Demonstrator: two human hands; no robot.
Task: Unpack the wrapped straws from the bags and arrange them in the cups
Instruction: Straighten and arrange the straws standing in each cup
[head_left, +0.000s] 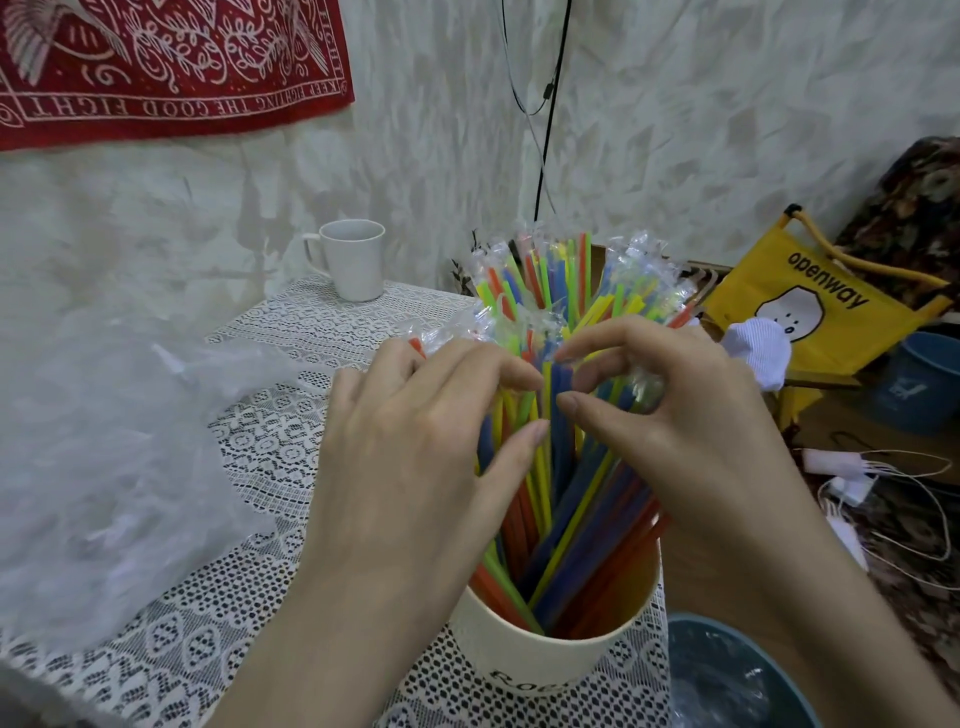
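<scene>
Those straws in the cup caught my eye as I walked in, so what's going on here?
A person is arranging wrapped coloured straws standing in a cream cup on a lace-covered table. Both hands are in the bunch: the left hand and right hand curl their fingers around the straws partway up. A crumpled clear plastic bag lies to the left, and a white mug stands at the table's far edge; no straws show above its rim.
</scene>
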